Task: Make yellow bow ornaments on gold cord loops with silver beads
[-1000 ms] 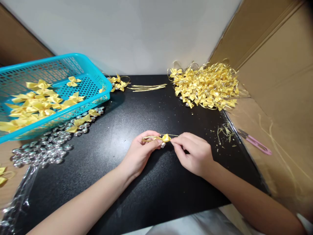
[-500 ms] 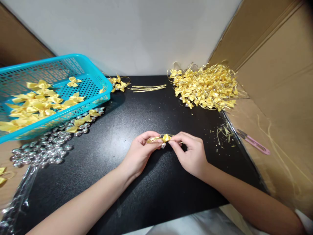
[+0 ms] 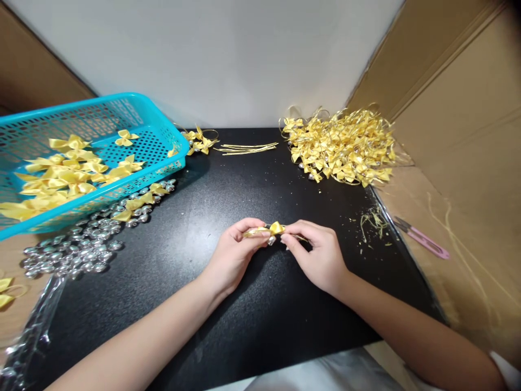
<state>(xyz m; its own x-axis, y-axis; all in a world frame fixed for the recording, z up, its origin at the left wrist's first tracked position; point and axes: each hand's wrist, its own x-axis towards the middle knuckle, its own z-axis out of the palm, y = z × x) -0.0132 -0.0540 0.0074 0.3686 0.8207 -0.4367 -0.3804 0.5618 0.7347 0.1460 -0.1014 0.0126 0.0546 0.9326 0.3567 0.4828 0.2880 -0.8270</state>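
Observation:
Above the middle of the black table, both hands pinch one small yellow ribbon bow from its two sides. My left hand is closed on the bow's left end and on a loop of gold cord. Closed too, my right hand grips the bow's right side with thumb and forefinger, and cord ends stick out past the fingers. Just under the bow hangs a silver bead. The fingertips hide part of the bow and cord.
A turquoise basket with yellow bows stands at the left, silver beads before it. Cut gold cords lie at the back. A heap of finished-looking bows, cord scraps and pink thread snips are at the right.
My right thumb has eased slightly down from the forefinger. The bow and my left hand stay almost in place; the whole view has shifted a little.

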